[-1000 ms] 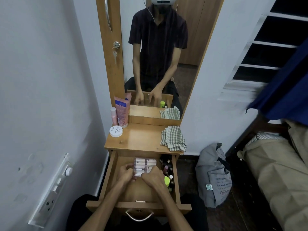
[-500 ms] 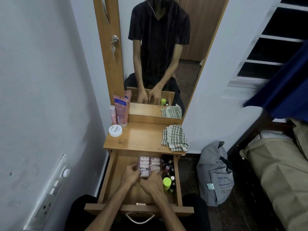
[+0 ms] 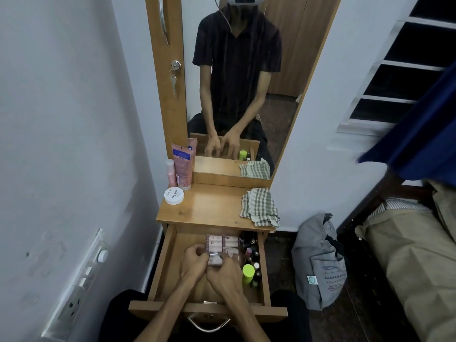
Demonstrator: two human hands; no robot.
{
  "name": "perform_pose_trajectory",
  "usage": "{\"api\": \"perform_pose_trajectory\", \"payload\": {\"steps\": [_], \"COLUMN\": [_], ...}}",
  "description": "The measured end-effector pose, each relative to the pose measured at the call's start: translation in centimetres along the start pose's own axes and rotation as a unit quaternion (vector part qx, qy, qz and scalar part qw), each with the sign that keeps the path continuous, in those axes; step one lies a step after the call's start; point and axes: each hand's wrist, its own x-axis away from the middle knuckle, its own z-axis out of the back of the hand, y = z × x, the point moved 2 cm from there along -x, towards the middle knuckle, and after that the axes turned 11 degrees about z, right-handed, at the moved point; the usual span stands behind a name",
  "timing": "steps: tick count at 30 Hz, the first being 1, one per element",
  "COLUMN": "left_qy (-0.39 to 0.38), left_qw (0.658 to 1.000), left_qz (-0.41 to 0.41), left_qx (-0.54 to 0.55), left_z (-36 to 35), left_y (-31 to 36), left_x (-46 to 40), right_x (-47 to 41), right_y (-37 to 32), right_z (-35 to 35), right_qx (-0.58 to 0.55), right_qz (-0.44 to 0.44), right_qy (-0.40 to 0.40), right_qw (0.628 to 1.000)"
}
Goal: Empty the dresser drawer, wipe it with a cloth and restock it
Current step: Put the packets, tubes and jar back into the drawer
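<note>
The wooden dresser drawer (image 3: 266, 275) stands pulled open below me. A pack of pale pink cosmetic tubes (image 3: 223, 244) lies at its back middle. My left hand (image 3: 195, 261) has its fingers curled at the pack's near left corner. My right hand (image 3: 225, 274) grips the near edge beside it, covering part of the pack. Small dark bottles (image 3: 251, 245) and a bottle with a lime green cap (image 3: 248, 271) line the drawer's right side. A checked cloth (image 3: 259, 206) lies crumpled on the dresser top (image 3: 212, 206) at the right.
A white round jar (image 3: 174, 195), a pink tube (image 3: 182, 169) and a slim pink bottle (image 3: 170, 172) stand at the top's back left, by the mirror (image 3: 246, 82). A grey bag (image 3: 318, 262) sits on the floor to the right, next to a bed (image 3: 407, 255). The wall is close on the left.
Both hands stay at the near edge of the pink pack, with the fingers slightly shifted. My view has tilted a little.
</note>
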Motion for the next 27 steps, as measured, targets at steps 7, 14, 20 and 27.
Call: {"api": "perform_pose_trajectory", "payload": {"steps": [7,14,20,27], "left_qy": [0.110,0.187,0.223,0.238], "left_qw": [0.990,0.971,0.959,0.957], "left_qz": [-0.057,-0.097,-0.142,-0.153], "left_qx": [0.066,0.114,0.107,0.066], "left_z": [2.7,7.4,10.9,12.9], "left_y": [1.9,7.3,12.3,15.6], "left_x": [2.5,2.8,0.5,-3.1], "right_x": [0.2,-3.0,-7.7,-12.2], "right_y": [-2.2,-6.7,-11.3,-14.6], "right_z": [0.4,1.5,2.7,3.0], "right_qx": [-0.018,-0.027,-0.052,-0.036], "right_qz": [0.041,0.087,0.134,0.161], "right_qy": [0.024,0.108,0.154,0.162], "right_qw": [0.999,0.990,0.978,0.973]}}
